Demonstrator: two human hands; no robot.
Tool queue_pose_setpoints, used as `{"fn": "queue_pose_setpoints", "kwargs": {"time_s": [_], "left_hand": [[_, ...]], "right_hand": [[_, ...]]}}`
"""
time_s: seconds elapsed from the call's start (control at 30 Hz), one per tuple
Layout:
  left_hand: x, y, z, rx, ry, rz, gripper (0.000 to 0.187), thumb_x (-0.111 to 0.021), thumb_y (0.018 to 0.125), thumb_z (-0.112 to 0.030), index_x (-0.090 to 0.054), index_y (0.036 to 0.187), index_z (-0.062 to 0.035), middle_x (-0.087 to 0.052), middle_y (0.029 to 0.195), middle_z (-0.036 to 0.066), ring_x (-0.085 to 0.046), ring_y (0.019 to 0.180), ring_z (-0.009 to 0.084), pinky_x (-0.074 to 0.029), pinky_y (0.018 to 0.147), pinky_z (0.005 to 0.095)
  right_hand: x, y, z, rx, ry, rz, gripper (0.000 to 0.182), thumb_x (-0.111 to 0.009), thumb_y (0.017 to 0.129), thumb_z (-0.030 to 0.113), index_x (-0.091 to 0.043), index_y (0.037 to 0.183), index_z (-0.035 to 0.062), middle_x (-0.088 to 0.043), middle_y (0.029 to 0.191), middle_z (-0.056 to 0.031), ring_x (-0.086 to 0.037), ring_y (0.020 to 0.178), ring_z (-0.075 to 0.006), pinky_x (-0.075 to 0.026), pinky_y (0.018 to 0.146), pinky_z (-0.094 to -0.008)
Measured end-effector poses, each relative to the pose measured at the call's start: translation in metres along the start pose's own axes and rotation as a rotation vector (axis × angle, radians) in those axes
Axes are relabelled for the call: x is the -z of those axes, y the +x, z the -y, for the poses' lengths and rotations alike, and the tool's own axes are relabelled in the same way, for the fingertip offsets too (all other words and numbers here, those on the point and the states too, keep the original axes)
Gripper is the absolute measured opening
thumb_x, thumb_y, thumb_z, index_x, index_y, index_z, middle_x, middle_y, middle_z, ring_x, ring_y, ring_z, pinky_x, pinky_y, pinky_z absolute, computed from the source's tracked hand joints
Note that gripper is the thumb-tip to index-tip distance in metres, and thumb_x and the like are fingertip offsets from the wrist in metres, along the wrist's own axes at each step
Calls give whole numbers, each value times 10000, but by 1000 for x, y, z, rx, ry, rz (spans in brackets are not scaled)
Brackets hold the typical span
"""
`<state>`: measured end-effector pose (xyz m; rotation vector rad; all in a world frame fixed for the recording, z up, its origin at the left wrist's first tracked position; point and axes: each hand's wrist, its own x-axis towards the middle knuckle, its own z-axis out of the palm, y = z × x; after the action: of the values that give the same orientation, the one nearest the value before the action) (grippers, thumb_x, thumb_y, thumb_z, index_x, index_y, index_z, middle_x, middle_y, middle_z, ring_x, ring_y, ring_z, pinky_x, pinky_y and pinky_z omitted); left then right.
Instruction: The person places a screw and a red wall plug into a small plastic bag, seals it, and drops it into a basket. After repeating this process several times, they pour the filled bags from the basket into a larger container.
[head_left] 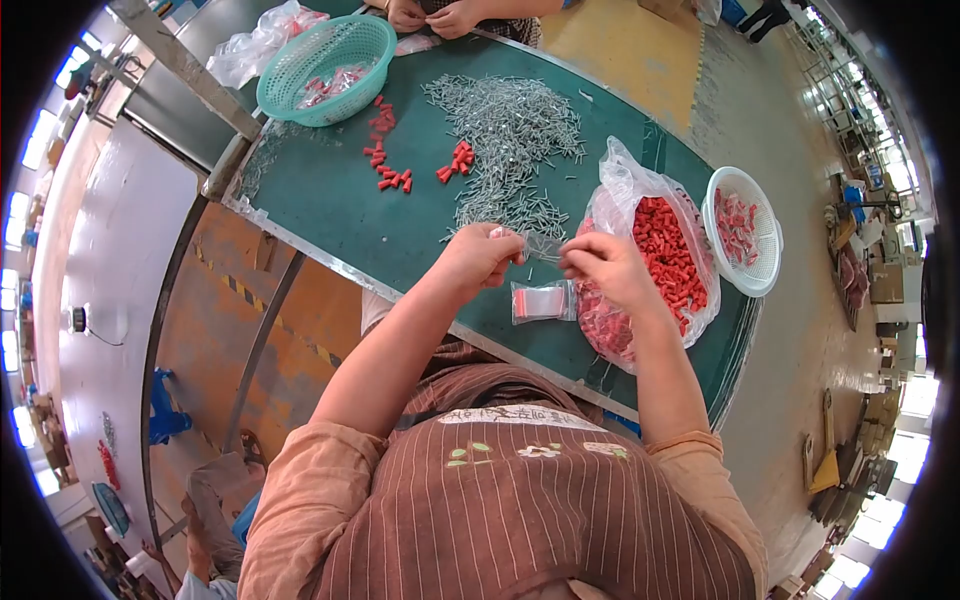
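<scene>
Both my hands meet over the front part of the green table, with a small clear plastic bag (pixel 542 247) stretched between them. My left hand (pixel 484 257) is closed on its left side, and something red and white shows at the fingertips. My right hand (pixel 603 262) pinches the bag's right side. Just beyond them spreads a pile of grey metal screws (pixel 510 130). Below the hands lies a packet of small bags (pixel 541 302) with red and white on it. A large clear bag of red plugs (pixel 668 250) stands beside my right hand.
A green basket (pixel 330 70) holding small packets sits at the table's (pixel 330 190) far left. Loose red plugs (pixel 385 150) lie near it. At the right edge is a white basket (pixel 742 230) with packets. Another person's hands (pixel 430 17) are across the table.
</scene>
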<state>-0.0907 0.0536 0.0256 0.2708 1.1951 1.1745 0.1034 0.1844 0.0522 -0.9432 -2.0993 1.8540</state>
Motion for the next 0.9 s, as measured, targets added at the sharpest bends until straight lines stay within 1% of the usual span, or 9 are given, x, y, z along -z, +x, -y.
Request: {"fn": "queue_pose_setpoints", "kwargs": {"time_s": [0.1,0.13,0.2,0.23,0.27,0.63,0.73,0.87,0.9], "left_hand": [[23,31,29,-1225,1430,-163,88,-638,759,-120,-609,712,-51,-549,675,41,-588,674,215,-477,556,346],[3,10,24,-880,1657,-262,91,-611,722,-144,-645,744,-62,-620,830,96,-622,853,283,-524,677,400],[0,35,62,-740,1467,-251,96,-607,737,-140,-658,769,-64,-620,836,97,-628,842,278,-536,687,386],[-3,34,59,-902,1622,-199,114,-599,771,-137,-647,814,-43,-630,836,129,-637,829,302,-529,690,404],[-24,-2,35,-571,851,-241,146,-581,801,-149,-624,868,-26,-634,812,184,-639,801,359,-511,697,442],[-12,-9,39,-773,805,-321,133,-549,788,-118,-483,737,-15,-565,663,186,-570,670,416,-439,621,475],[-11,5,51,-793,760,-335,146,-561,789,-129,-487,744,-11,-570,662,183,-572,669,413,-444,624,471],[-21,-11,39,-662,814,-316,179,-561,793,-180,-590,805,-4,-625,775,215,-610,769,416,-485,687,473],[-24,-25,30,-630,783,-289,145,-572,816,-155,-577,836,-11,-625,728,162,-636,622,337,-500,644,431]], "right_hand": [[49,-8,-7,104,-227,-367,215,-612,873,118,-688,1023,-16,-696,859,-80,-635,761,-124,-493,696,-261],[58,-14,13,117,-569,-416,247,-624,865,170,-690,1023,-8,-705,876,-111,-660,813,-199,-503,754,-303],[94,0,-34,6,-898,-381,402,-617,857,237,-627,1182,1,-650,1109,-233,-598,1071,-394,-459,942,-428],[113,16,-75,-48,-1016,-301,524,-614,850,246,-531,1306,-1,-543,1290,-246,-515,1195,-398,-398,1024,-438],[118,23,-105,-69,-1137,-321,591,-623,840,250,-476,1348,-14,-460,1373,-252,-470,1236,-408,-362,1062,-433],[126,0,-91,109,-852,-503,158,-649,790,21,-653,928,-56,-671,858,-192,-651,838,-341,-502,773,-381],[136,-3,-91,-123,-662,-476,142,-659,791,24,-648,906,-58,-668,862,-201,-653,836,-331,-505,769,-379],[116,-24,-58,52,-967,-466,183,-630,836,81,-652,970,-41,-673,922,-207,-652,867,-351,-505,793,-396],[120,-27,-59,132,-980,-463,218,-610,859,118,-663,1010,-31,-680,979,-211,-649,895,-366,-499,818,-411]]}}
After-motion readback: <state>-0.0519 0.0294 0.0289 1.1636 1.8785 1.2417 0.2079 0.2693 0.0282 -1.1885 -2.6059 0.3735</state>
